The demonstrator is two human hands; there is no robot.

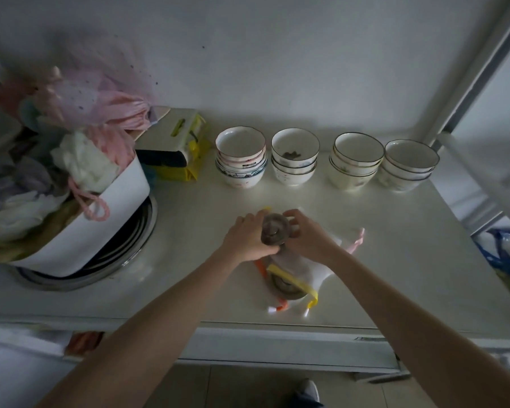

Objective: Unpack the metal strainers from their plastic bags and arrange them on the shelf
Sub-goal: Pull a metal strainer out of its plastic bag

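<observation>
Fingers [249, 223] of both hands are curled around a metal strainer [274, 232]; it could be dropped onto the worktop [365, 260] if the plastic bag [304, 267] snags.

Dim white wall [277, 54] behind pale shelf [189, 219].
</observation>
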